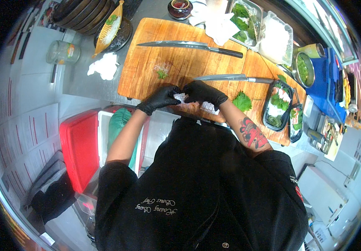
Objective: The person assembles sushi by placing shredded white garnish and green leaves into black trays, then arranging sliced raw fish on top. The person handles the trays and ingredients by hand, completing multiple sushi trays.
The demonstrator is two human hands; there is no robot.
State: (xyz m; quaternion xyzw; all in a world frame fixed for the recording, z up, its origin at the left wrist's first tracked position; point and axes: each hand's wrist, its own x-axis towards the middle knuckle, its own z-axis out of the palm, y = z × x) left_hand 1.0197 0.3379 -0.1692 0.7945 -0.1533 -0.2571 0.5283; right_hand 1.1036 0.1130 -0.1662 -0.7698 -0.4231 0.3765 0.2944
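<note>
Both my hands wear black gloves and meet at the near edge of a wooden cutting board (180, 58). My left hand (160, 98) and my right hand (203, 93) pinch a small white piece of food (179, 97) between them. More white pieces (209, 108) lie just under my right wrist. Two long knives rest on the board: one (188, 45) across the far part, one (230, 78) just beyond my right hand. A green leaf (242, 101) lies to the right of my forearm.
Black trays with greens and white slices (277, 106) stand at the right. A metal tub of leaves (244, 21), a clear box (277, 39) and a bowl of greens (303, 69) sit behind. A fish-shaped dish (110, 28), a jar (62, 52), crumpled tissue (104, 66) at left. A red cooler (80, 146) stands below.
</note>
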